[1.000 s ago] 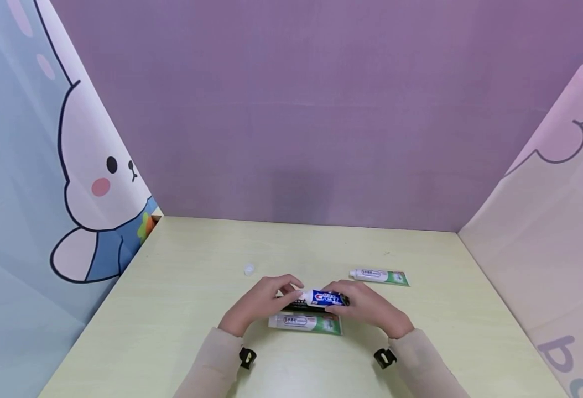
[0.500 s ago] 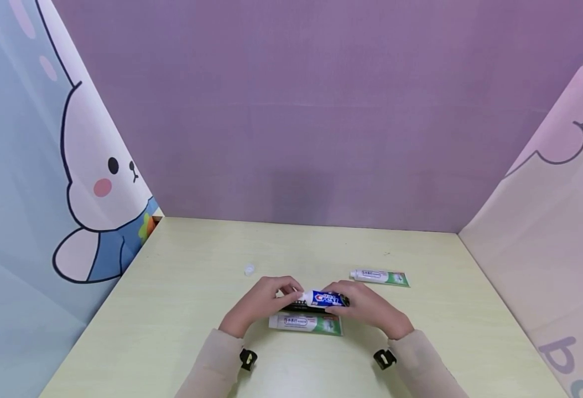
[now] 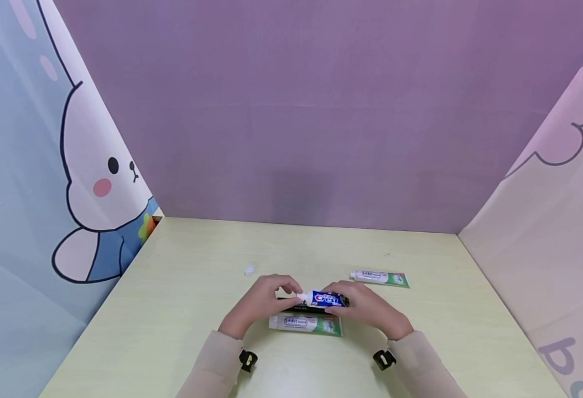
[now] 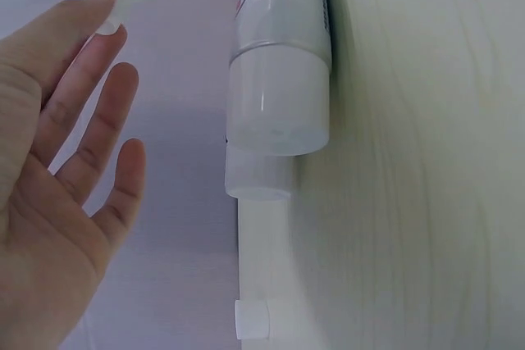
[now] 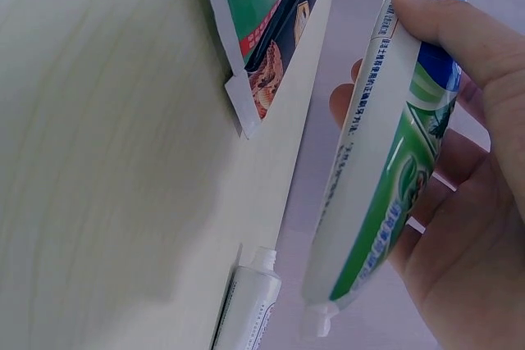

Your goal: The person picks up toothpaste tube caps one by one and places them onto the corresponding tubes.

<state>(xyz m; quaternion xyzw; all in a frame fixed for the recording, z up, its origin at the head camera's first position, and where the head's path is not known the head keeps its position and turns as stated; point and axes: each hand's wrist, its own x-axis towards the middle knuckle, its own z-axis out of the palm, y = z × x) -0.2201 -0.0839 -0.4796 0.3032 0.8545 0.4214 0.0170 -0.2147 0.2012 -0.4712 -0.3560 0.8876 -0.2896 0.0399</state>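
Observation:
My right hand (image 3: 363, 303) grips a blue, white and green Crest toothpaste tube (image 3: 327, 299) by its body, above the table. At the tube's white narrow end, my left hand (image 3: 260, 303) pinches with thumb and forefinger; its other fingers stay loosely extended in the left wrist view. Whether a small cap sits there is hard to tell. Below the hands lie a black toothpaste tube (image 3: 305, 310), partly hidden, and, closer to me, a white and green toothpaste tube (image 3: 305, 324). Both show wide white caps in the left wrist view.
A smaller white and green toothpaste tube (image 3: 379, 277) lies beyond my right hand, its narrow nozzle (image 5: 264, 260) bare. Past my left hand, a loose white cap (image 3: 249, 270) stands on the pale table (image 3: 197, 243). Printed and purple cloth walls enclose the table's back and sides.
My left fingers have shifted slightly at the tube's narrow end, and the blue label's lettering has turned a little. The right hand and the things on the table stay where they were.

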